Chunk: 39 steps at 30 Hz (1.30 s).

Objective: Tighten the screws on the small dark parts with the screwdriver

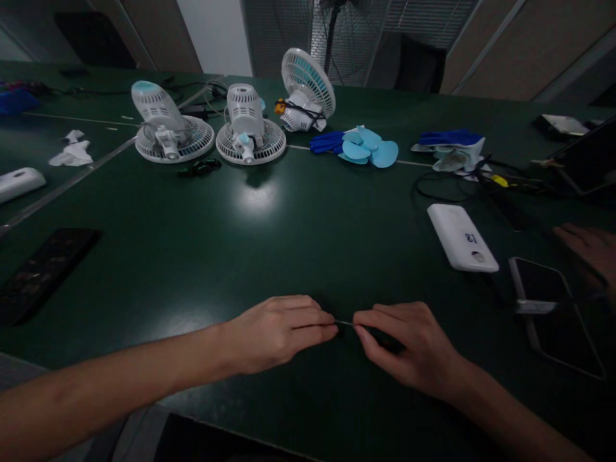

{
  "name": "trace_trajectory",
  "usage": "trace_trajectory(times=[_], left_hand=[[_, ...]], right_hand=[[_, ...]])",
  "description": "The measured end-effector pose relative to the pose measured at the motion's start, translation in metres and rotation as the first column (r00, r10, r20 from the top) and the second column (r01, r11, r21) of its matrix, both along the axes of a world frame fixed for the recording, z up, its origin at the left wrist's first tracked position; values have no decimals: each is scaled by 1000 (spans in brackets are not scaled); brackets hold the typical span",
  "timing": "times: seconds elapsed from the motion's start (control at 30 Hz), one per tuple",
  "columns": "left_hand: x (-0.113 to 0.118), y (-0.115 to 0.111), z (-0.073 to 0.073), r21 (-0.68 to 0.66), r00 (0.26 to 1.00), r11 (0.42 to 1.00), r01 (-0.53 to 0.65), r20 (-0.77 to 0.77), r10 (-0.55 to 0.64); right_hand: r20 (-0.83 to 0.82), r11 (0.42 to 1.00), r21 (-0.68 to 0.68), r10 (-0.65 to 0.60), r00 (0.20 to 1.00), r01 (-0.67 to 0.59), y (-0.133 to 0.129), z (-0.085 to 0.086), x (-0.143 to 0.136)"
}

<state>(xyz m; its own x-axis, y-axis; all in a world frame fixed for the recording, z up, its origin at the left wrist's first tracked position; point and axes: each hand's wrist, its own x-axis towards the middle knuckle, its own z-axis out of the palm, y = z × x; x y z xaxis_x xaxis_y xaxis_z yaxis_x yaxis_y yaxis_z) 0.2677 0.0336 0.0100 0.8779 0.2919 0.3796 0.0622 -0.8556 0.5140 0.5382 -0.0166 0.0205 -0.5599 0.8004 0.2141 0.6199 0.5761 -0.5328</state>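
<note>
A thin metal rod (344, 323) stretches across the small gap between my two hands, close above the green table near its front edge. My left hand (286, 332) pinches one end with fingers pressed together. The other end sits between the thumb and forefinger of my right hand (409, 343). Both ends are covered by fingers, so I cannot see what kind of tool or part it is. A dark patch shows under my right palm, and I cannot tell whether it is a handle or shadow.
White fan bodies (245, 109) stand at the back, with light-blue fan blades (368, 147) beside them. Right of me lie a white power bank (462, 237), a phone (553, 314) and gloves (450, 144). Another person's hand (590, 247) is at the right edge. A dark tray (45, 269) lies left.
</note>
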Motion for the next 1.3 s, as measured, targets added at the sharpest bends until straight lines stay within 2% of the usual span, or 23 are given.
trace_trajectory(times=[0.17, 0.33, 0.67, 0.83, 1.03, 1.17, 1.3], left_hand=[[-12, 11, 2, 64, 999, 997, -40, 36, 37], [-10, 9, 4, 122, 997, 992, -37, 75, 28], [-4, 7, 4, 79, 990, 991, -109, 95, 101], [-3, 6, 5, 8, 992, 993, -115, 60, 114], [-5, 7, 4, -121, 993, 987, -109, 23, 113], [-4, 6, 4, -209, 993, 971, -120, -6, 122], [-3, 5, 4, -230, 990, 963, -141, -25, 139]], right_hand=[[26, 1000, -10, 6, 1000, -6, -1, 0, 0], [39, 999, 36, -9, 999, 8, -1, -4, -1], [51, 992, 122, 1, 999, -8, -3, -2, -5], [124, 977, 209, 3, 992, -29, -3, 1, -6], [282, 903, 416, -18, 959, -105, -9, 8, -9], [218, 911, 405, -12, 976, -79, -7, 7, -18], [163, 915, 402, -24, 986, -44, -6, 4, -17]])
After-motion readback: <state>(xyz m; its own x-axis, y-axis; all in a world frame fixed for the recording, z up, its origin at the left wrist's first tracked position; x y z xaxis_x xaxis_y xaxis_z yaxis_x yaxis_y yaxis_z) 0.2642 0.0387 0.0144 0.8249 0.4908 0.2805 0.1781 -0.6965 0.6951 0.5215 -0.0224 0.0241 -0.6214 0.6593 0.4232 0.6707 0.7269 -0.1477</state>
